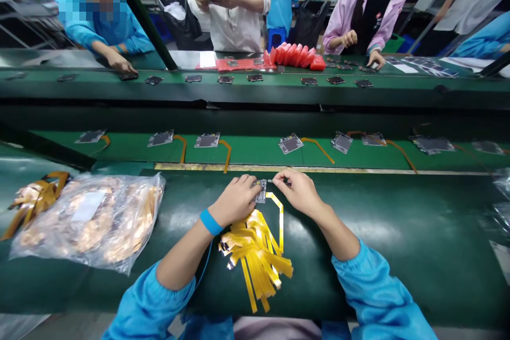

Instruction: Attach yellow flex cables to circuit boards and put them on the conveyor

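L hand (236,201) is curled shut on a small circuit board (261,191), pinning it to the green bench (398,234) at frame centre. R hand (299,191), at 3 o'clock of the board and just beside it, pinches a thin dark tool (279,182), tip touching the board's edge. A yellow flex strip (280,218) runs from the board toward 5 o'clock, bending down. At 6 o'clock of the hands lies a loose pile of yellow flex strips (257,255), touching the L wrist w/ its blue wristband (210,221). At 9 o'clock, well apart, a clear bag (91,220) of copper-coloured parts; more orange strips (37,194) just beyond it. At 12 o'clock, the conveyor belt (255,151) carries boards w/ orange tails (290,143). Further at 12, across a second belt, other people work; red pads (295,56) stacked near them.
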`<action>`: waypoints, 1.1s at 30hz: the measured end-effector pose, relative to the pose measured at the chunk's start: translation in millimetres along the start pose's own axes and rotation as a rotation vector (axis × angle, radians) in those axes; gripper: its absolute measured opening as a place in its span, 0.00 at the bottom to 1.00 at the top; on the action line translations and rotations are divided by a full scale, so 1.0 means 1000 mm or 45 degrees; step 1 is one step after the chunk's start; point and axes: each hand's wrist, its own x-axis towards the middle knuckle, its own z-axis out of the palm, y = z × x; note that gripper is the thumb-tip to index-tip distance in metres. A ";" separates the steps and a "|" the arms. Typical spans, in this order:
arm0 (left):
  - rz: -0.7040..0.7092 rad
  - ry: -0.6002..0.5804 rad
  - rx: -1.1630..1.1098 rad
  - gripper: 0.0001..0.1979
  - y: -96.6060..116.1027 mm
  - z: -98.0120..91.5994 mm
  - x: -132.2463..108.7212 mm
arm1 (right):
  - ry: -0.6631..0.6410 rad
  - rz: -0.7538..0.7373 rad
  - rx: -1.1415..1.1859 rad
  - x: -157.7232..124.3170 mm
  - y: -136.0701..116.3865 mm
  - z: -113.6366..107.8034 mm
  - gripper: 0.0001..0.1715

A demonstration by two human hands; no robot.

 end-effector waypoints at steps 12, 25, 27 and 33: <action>0.202 -0.066 0.136 0.23 -0.020 -0.021 0.033 | 0.226 -0.048 0.145 -0.002 -0.004 -0.020 0.14; -0.436 0.520 0.007 0.18 -0.057 -0.029 0.026 | 0.231 -0.072 0.133 -0.004 -0.010 -0.022 0.13; -0.432 0.551 -0.096 0.17 -0.051 -0.018 0.012 | 0.208 -0.076 0.114 -0.003 -0.010 -0.020 0.11; -0.403 0.645 -0.409 0.18 -0.040 0.022 -0.011 | 0.150 -0.077 0.048 -0.002 -0.014 -0.016 0.11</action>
